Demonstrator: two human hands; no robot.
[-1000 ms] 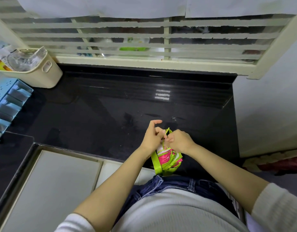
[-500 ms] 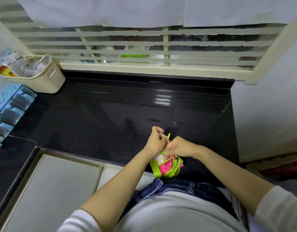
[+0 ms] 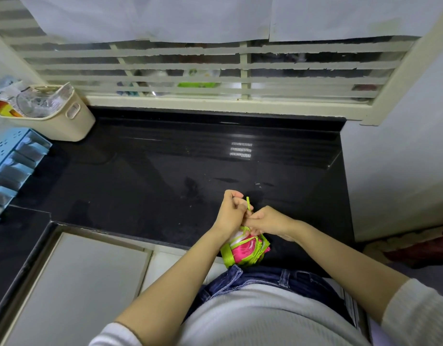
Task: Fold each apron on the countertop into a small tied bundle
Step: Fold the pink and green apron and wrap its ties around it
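A folded apron bundle (image 3: 244, 250), pink and white with lime green trim, sits at the near edge of the black countertop (image 3: 145, 178). A thin green apron strap (image 3: 248, 203) rises from its top between my hands. My left hand (image 3: 231, 212) has its fingers curled and pinches the strap just above the bundle. My right hand (image 3: 266, 221) meets it from the right, its fingers curled on the same strap. Both hands hide the top of the bundle.
A cream plastic basket (image 3: 63, 121) with packets stands at the back left. A blue rack (image 3: 8, 166) lines the left edge. A window with frosted stripes (image 3: 203, 76) backs the counter, and a white wall (image 3: 395, 171) bounds it on the right.
My left hand's fingers have curled in from a raised, open pose onto the strap. The strap loop has shortened and both hands sit closer over the bundle.
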